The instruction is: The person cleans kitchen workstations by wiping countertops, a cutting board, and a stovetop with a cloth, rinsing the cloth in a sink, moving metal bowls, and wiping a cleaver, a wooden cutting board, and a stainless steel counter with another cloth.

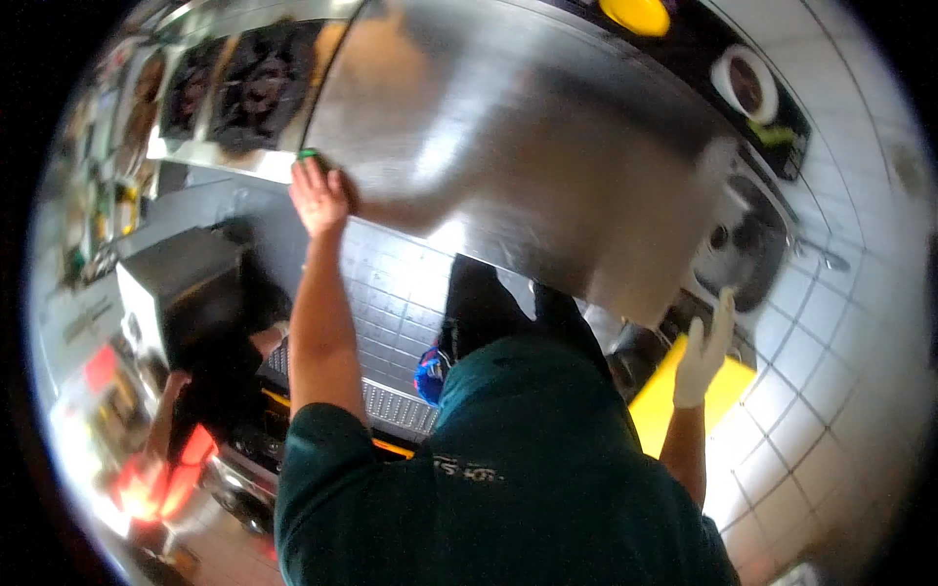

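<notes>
My bare left hand (319, 198) lies on the front left edge of a steel counter (528, 146), beside the stove. Its fingers are pressed together over a small green pad (307, 153), and only the pad's edge shows past the fingertips. On the right, my right hand (705, 354) wears a pale glove, its fingers extended and apart with nothing between them. It is raised near a yellow board (666, 405), just below the sink (747, 239).
A stove with black burners (259, 88) adjoins the counter at left. On a dark surface at top right are a yellow bowl (635, 14) and a white bowl (745, 83). Another person's arm (164, 415) shows at lower left, near red-lit items.
</notes>
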Available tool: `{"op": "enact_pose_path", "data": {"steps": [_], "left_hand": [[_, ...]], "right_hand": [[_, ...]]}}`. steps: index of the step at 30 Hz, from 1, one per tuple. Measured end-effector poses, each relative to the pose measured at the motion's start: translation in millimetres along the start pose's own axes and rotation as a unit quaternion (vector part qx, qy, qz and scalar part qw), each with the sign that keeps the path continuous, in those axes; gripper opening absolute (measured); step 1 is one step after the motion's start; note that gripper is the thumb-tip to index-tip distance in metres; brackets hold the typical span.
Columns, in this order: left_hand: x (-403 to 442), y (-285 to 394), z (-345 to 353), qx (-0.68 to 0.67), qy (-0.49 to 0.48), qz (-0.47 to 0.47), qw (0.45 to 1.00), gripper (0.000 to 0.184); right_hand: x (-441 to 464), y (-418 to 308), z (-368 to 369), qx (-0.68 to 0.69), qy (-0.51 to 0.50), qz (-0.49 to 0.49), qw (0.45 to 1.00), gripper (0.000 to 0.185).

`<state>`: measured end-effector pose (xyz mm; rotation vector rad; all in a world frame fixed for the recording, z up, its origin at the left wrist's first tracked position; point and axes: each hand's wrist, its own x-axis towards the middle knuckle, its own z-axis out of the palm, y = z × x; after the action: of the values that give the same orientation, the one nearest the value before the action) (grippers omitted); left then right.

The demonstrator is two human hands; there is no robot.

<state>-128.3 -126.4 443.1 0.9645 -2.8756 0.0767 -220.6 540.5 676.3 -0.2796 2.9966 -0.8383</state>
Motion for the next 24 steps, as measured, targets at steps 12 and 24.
{"op": "enact_pose_path", "data": {"steps": [12,24], "left_hand": [[-76.2,348.3,-38.1,-0.236,0.033,0.223,0.945,0.086],[-205.7,402.6,-87.4,-0.245,-0.239,0.483,0.806,0.078]], "right_hand": [[-66.6,48.9,-51.4,-0.032,0.031,0.091,0.995,0.059],[-57.7,52.3,-58.5,-0.019,0.041,0.050,0.998,0.055]]}}
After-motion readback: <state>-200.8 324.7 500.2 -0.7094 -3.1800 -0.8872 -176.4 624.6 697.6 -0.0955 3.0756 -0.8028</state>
